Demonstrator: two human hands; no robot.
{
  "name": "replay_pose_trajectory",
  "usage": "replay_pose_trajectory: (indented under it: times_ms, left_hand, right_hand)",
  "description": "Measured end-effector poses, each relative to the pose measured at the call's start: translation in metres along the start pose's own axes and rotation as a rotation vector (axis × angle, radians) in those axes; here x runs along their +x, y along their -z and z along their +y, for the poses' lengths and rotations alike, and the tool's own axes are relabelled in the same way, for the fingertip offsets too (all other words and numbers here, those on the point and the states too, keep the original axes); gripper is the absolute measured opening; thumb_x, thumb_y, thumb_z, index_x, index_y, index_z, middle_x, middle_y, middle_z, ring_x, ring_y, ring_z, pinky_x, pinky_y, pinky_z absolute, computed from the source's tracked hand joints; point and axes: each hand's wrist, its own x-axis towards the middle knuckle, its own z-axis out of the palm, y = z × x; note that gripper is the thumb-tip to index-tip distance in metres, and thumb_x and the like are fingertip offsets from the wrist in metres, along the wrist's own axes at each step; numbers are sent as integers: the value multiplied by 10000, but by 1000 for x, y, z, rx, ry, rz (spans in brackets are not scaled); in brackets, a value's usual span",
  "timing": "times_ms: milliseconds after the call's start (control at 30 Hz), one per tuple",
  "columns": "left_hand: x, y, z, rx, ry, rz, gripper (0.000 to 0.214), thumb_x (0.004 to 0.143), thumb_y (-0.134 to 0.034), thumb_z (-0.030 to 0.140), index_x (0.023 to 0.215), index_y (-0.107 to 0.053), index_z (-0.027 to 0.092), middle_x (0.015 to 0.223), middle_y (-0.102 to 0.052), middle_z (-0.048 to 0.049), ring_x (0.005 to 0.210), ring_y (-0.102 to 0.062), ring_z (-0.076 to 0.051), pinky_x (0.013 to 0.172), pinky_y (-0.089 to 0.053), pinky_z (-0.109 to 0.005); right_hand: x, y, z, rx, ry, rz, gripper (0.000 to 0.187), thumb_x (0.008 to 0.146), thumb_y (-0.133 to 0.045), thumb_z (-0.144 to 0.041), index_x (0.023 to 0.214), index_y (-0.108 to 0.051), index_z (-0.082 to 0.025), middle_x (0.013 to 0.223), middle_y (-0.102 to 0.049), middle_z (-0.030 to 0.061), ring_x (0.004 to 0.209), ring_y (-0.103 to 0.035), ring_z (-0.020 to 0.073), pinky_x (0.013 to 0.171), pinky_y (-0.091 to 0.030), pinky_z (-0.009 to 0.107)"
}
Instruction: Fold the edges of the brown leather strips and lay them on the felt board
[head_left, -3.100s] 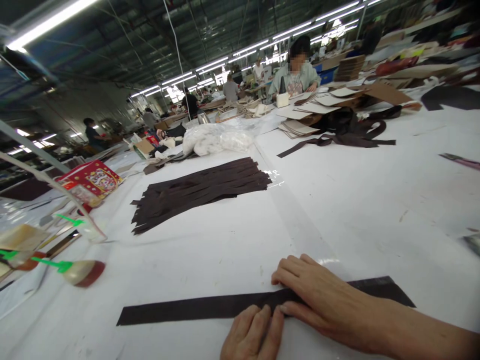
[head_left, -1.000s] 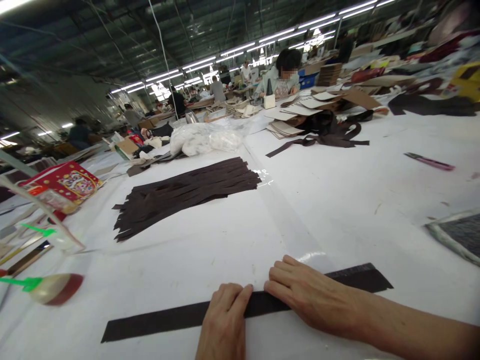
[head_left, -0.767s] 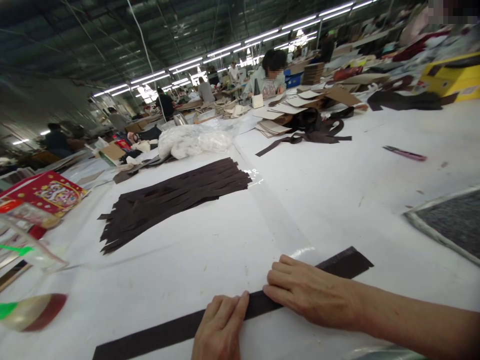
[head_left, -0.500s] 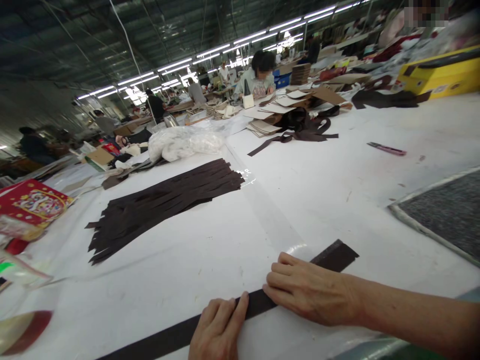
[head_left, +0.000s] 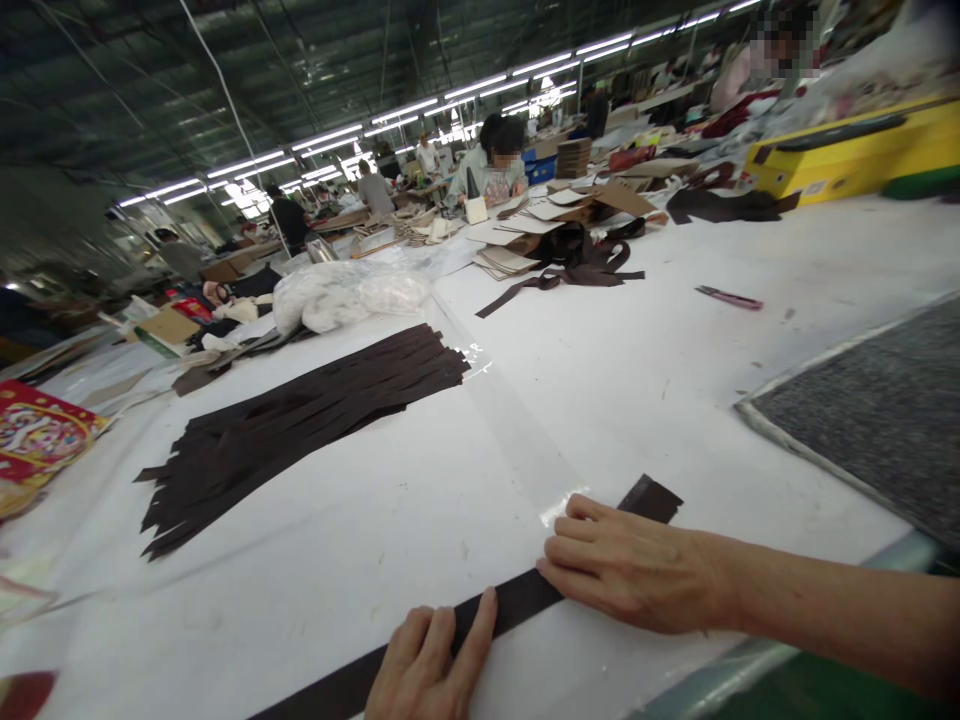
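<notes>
A long dark brown strip (head_left: 525,598) of fabric or leather runs diagonally across the white table near its front edge. My left hand (head_left: 431,665) lies over its middle, fingers bent and the index finger stretched along it. Farther up the strip, my right hand (head_left: 630,565) has its fingers curled together, gripping it at the edge; the thumb is partly hidden. Beyond the right hand the strip's short end shows, with what looks like a folded edge. To the left lies a flat bundle of similar dark strips (head_left: 300,425), apart from both hands.
A cutter knife (head_left: 729,297) lies at the right, near a grey mat (head_left: 862,420). Behind are brown card pieces (head_left: 551,215), tangled dark strips (head_left: 585,262), a clear plastic bag (head_left: 349,293) and a yellow box (head_left: 832,160). A red printed package (head_left: 45,430) sits left. People work farther back.
My view has turned to the right, so the scene sits farther left. My right hand has moved slightly along the strip toward its far end; my left hand stays on it.
</notes>
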Motion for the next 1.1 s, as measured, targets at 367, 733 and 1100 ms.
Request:
replay_pose_trajectory:
  times_ms: [367,733,1100]
  left_hand:
    - [18,-4,-5,-177,-177,91,323,904,-398,36,1179,-564,64,910,-629,-85,796,-570,-173,706,-486,-281]
    - [34,3,7,-31,-174,-37,469,879,-325,13,1283,-517,150,809,-567,-41,699,-523,-180,628,-437,-308]
    - [55,-2,17,-321,-186,63,415,854,-372,19,1222,-541,112,1097,-586,-129,931,-562,-208,758,-499,-304]
  right_hand:
    - [-11,1,2,-77,21,11,240,967,-384,-97,1108,-577,-68,815,-532,60,756,-461,180,747,-321,367]
    - [-29,9,10,-82,12,-1,234,961,-376,-89,1052,-592,-88,803,-529,55,735,-459,174,738,-330,358]
    - [-35,12,10,-85,-15,26,221,964,-383,-90,1036,-591,-90,790,-522,46,724,-459,167,730,-330,341]
